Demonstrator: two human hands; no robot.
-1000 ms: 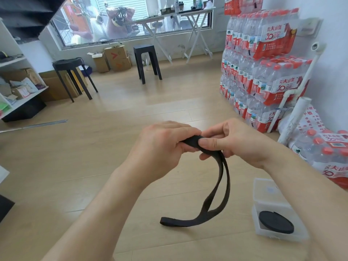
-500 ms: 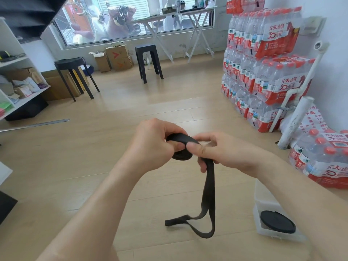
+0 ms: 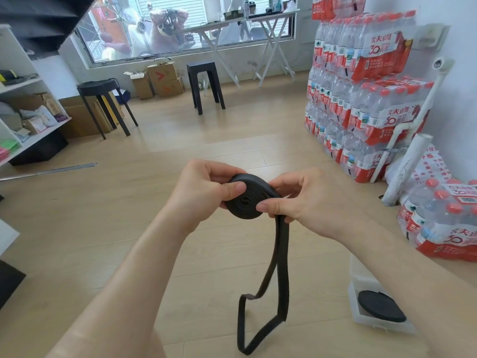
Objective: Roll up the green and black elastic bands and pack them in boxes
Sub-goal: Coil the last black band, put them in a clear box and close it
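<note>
A black elastic band (image 3: 247, 200) is partly wound into a flat coil, held in mid-air over the floor. My left hand (image 3: 204, 192) grips the coil's left side, thumb pressed on its face. From the right, my right hand (image 3: 304, 200) pinches the coil with thumb and fingers. The unrolled rest of the band hangs below as a long loop down to the floor. A clear plastic box (image 3: 361, 285) stands on the floor at the lower right, holding a rolled black band (image 3: 382, 306). No green band is in view.
Stacked packs of water bottles (image 3: 361, 99) line the right wall, with more (image 3: 444, 220) near the box and white pipes (image 3: 405, 166) leaning beside them. Two black stools (image 3: 103, 89), cardboard boxes (image 3: 160, 78) and a shelf unit (image 3: 23, 120) stand farther back on the wooden floor.
The coil has grown from a small fold to a wide flat roll between both hands. The hanging loop has become shorter as the band was wound in.
</note>
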